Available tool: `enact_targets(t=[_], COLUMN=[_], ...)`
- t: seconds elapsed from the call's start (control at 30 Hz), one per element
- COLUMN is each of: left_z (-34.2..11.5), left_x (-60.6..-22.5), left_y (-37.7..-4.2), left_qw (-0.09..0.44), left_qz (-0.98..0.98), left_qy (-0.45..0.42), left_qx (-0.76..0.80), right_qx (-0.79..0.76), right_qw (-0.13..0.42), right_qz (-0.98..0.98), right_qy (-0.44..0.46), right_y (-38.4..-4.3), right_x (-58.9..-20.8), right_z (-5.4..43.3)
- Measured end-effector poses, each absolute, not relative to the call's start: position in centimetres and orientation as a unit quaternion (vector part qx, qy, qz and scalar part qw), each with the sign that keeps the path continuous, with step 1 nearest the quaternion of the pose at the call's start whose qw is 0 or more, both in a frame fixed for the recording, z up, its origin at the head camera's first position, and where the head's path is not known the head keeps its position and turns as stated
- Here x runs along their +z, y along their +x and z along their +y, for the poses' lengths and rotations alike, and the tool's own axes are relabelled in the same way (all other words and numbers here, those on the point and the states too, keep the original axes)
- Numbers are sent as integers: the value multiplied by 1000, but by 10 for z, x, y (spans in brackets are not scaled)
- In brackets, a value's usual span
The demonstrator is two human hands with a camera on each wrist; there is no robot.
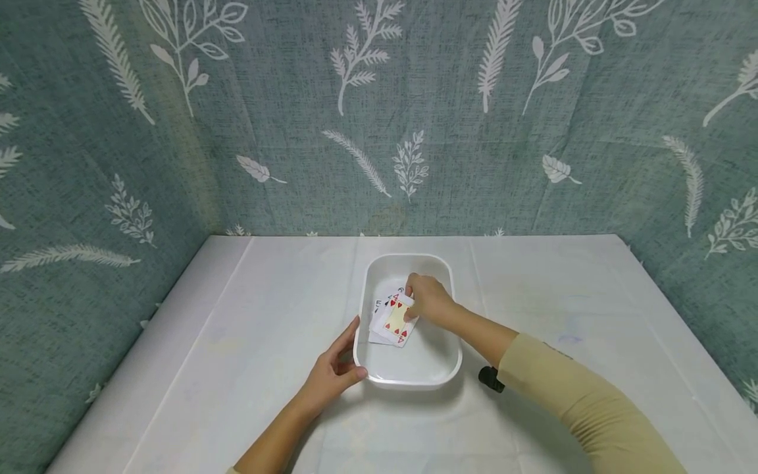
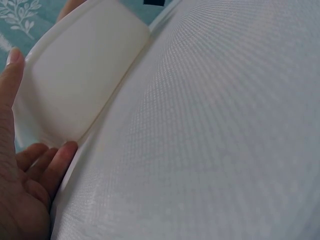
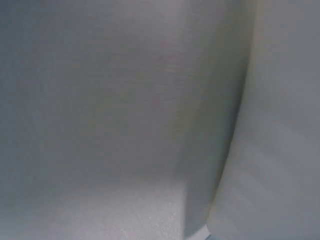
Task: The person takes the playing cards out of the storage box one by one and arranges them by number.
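Observation:
A deep white tray [image 1: 408, 375] stands on the table, with a few overlapping playing cards [image 1: 379, 339] lying inside toward its left wall. On top of them is a four of hearts [image 1: 395, 322], pinched at its right edge by my right hand [image 1: 431, 299], which reaches in over the tray's right side. Black corner marks, among them a 5, peek out beneath it. My left hand [image 1: 334, 372] holds the tray at its near left corner. In the left wrist view the thumb lies at the rim and the other fingers [image 2: 62, 160] bend in at the base.
White cloth covers the table [image 1: 260, 329]. Green leaf-patterned fabric [image 1: 379, 164] rises behind and at both sides. A small black object [image 1: 491, 380] shows beside the right sleeve [image 1: 562, 388]. The tray's outer wall [image 3: 280, 140] fills the right of the right wrist view.

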State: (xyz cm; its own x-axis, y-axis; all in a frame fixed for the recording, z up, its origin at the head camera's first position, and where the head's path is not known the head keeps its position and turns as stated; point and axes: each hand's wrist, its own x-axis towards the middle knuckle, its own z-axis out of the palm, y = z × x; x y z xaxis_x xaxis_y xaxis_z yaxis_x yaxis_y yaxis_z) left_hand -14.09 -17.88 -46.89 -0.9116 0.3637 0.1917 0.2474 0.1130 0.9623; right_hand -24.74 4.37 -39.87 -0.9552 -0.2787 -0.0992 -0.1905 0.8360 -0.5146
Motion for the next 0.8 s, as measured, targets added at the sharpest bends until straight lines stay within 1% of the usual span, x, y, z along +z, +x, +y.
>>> enact_targets(t=[0.13, 0.3, 0.4, 0.5, 0.6, 0.7, 0.8], left_z=[-179, -179, -180, -180, -180, -180, -180], left_x=[-468, -467, -467, -467, -467, -468, -468], left_y=[-141, -140, -140, -139, -140, -140, -141], left_qw=[47, 48, 50, 54, 57, 60, 59], left_qz=[742, 740, 737, 734, 734, 735, 737], left_qy=[208, 206, 205, 205, 202, 202, 203], left_qx=[636, 638, 642, 646, 646, 644, 643], right_qx=[-302, -384, -409, -416, -419, -433, -457], right_qw=[105, 166, 184, 179, 158, 144, 145], right_qz=[941, 903, 886, 878, 872, 863, 851], right_qy=[-113, -96, -116, -157, -197, -216, -217], right_y=[-247, -247, -248, -251, -254, -257, -261], right_x=[-394, -387, -383, -380, -376, -371, -366], right_z=[47, 52, 57, 64, 72, 80, 88])
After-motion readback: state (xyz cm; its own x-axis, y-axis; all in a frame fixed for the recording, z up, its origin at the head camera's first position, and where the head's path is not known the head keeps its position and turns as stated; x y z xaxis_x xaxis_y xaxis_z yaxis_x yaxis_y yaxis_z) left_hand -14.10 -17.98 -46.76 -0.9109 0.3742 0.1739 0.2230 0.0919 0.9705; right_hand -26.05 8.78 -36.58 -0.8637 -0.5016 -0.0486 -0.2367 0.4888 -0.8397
